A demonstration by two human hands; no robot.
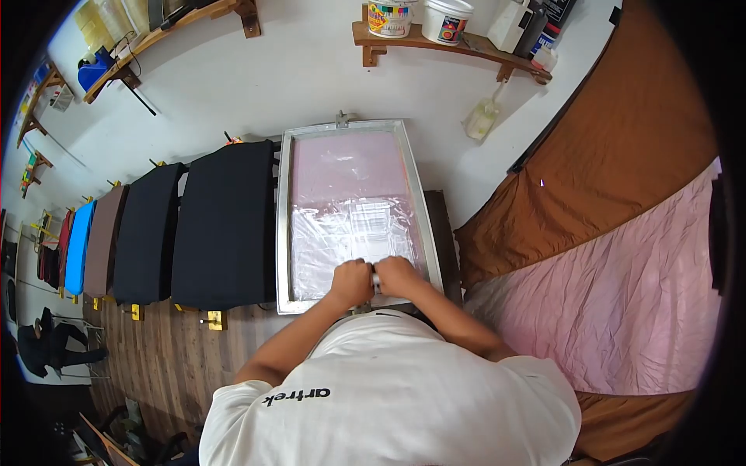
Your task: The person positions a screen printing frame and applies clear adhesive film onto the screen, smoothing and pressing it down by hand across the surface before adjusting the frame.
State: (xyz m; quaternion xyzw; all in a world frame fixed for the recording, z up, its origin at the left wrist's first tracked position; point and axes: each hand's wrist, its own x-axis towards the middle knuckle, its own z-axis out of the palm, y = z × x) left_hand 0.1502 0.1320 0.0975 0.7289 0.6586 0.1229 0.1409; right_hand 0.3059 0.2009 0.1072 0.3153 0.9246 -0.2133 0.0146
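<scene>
A silver-edged screen printing frame (284, 225) lies in front of me, its mesh pinkish at the far half. Shiny, wrinkled clear film (318, 241) covers the nearer half, over a pale grid-like area. Both of my fists are close together above the frame's near end. My left hand (353, 283) is closed, knuckles up, and my right hand (396, 276) is closed just beside it. Between them shows a short piece of a pale grey bar (376, 283), which both hands seem to grip; the rest of it is hidden by my fingers.
To the left, a row of boards carries black (225, 225), brown (105, 233) and blue cloth (79, 245). Shelves with paint buckets (390, 17) hang on the wall. Brown (590, 140) and pink cloth (614, 311) hang at right. Another person (54, 346) is at far left.
</scene>
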